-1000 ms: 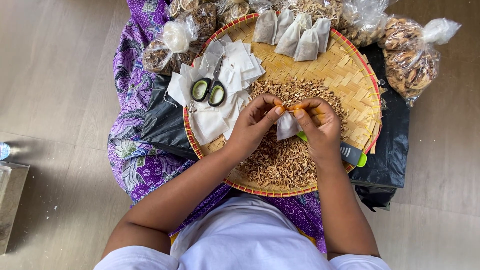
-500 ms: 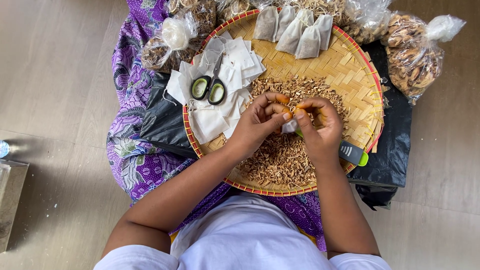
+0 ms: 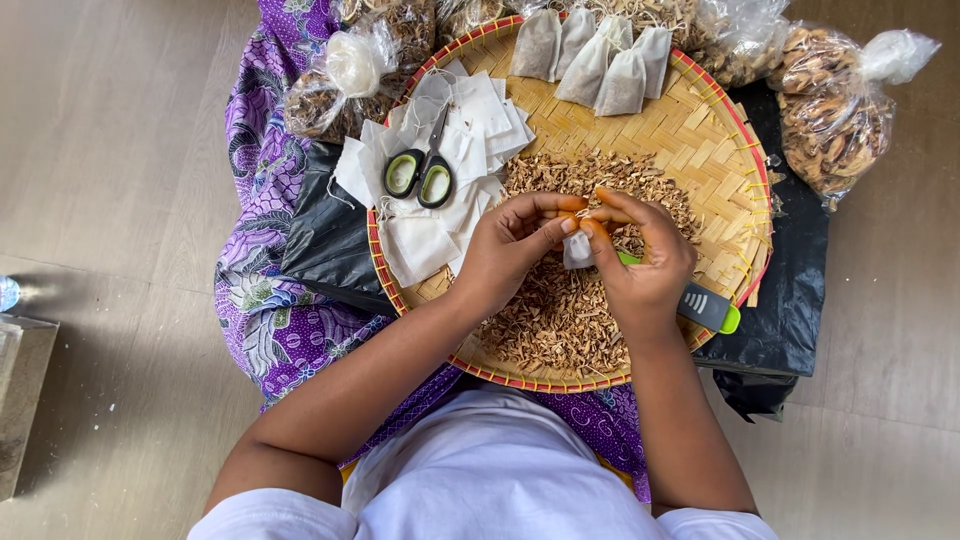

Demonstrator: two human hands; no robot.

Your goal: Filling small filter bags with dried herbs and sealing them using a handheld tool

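While both hands meet over the middle of the woven tray (image 3: 720, 150), the left hand (image 3: 510, 250) and right hand (image 3: 645, 260) pinch together on one small white sachet (image 3: 577, 250) above the heap of dried chips (image 3: 560, 310). Scissors (image 3: 422, 172) lie on empty sachets (image 3: 440, 190) at the tray's left edge; filled sachets (image 3: 595, 60) rest at its far edge.

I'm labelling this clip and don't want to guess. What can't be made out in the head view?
- Small white sachet: mostly hidden by the left hand and right hand; whether it is filled or tied is unclear.
- Green-and-grey tool: its front end is covered by the right hand, so its kind is unclear.
- Clear bags along the top: cut by the frame edge.
- Bottle: cut by the left edge.
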